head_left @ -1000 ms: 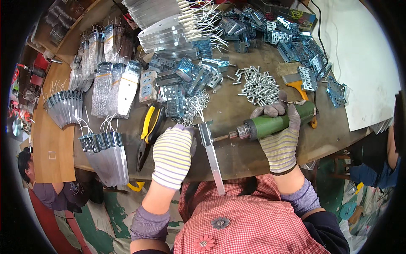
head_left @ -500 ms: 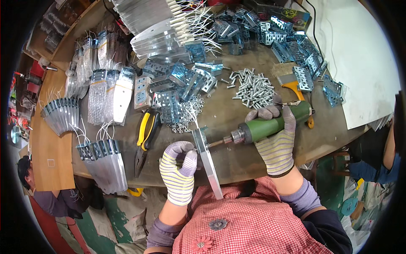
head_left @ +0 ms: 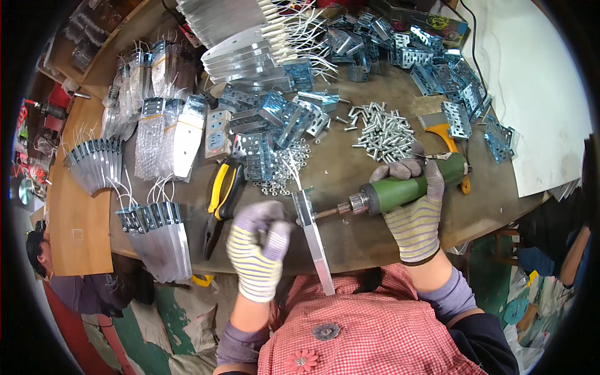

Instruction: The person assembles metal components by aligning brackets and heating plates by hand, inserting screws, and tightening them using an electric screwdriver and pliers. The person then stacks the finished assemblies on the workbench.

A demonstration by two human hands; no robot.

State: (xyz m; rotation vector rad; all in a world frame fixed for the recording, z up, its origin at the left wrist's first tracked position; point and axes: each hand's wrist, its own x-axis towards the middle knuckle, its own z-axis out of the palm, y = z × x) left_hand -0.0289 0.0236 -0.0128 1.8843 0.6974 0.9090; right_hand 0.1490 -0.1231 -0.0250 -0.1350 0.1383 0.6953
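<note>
My right hand [head_left: 412,225], in a striped glove, is wrapped round a green electric screwdriver [head_left: 400,192]. Its bit points left and meets the bracketed top of a flat metal plate [head_left: 317,256] with white wires. That plate stands on edge, its lower end against my checked apron. Left of the plate and apart from it is my left hand [head_left: 257,253], gloved too, slightly blurred, its fingers curled in toward the thumb. Whatever those fingers hold, if anything, is hidden. Beyond the plate lie loose nuts [head_left: 273,187] and a heap of screws [head_left: 382,132].
Yellow-black pliers [head_left: 220,200] lie left of my left hand. Finished-looking plates [head_left: 156,240] fan out at the table's left edge. Blue metal brackets [head_left: 253,156] and stacked plates [head_left: 231,37] fill the back. A yellow-handled brush [head_left: 440,130] lies behind the screwdriver. Another person [head_left: 81,290] is at far left.
My left hand has drawn back left, away from the plate's bracket. The screwdriver and plate keep their positions against each other; the whole view has shifted slightly.
</note>
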